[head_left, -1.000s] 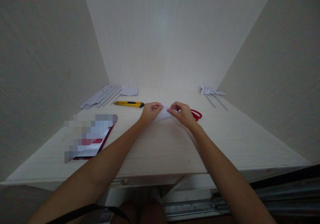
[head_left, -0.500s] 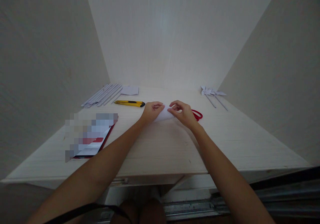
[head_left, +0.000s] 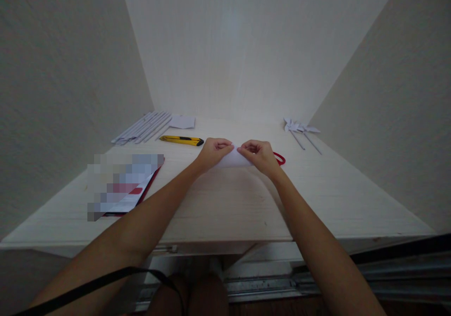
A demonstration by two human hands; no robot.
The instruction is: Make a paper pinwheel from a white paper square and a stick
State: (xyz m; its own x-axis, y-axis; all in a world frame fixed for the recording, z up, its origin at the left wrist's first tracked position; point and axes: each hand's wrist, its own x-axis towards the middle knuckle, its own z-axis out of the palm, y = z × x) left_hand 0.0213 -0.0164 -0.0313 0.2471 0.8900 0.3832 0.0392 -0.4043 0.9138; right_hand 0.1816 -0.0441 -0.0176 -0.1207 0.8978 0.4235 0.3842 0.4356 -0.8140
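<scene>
**Hands pinch a white paper at mid-table**

Knees and a dark strap sit lowest in the view, below the near edge of the pale wooden table [head_left: 218, 212]. Both forearms reach forward over it. Left of them, close to the near edge, lies a blurred printed sheet on a red folder [head_left: 123, 186].

At mid-table the left hand [head_left: 211, 151] and the right hand [head_left: 260, 155] meet over a small piece of white paper [head_left: 235, 159]. Each hand is curled, its fingers closed on the paper's upper edge, left hand at the left end, right hand at the right end. The paper lies low against the table between them. Red scissors [head_left: 280, 158] peek out just behind the right hand, mostly hidden by it.

Just beyond the left hand rests a yellow utility knife [head_left: 181, 140]. Farther back on the left lie a row of rolled paper sticks [head_left: 143, 128] and a small white sheet [head_left: 182, 122]. At the far right, near the wall, lie two paper pinwheels [head_left: 298, 129] on sticks.
</scene>
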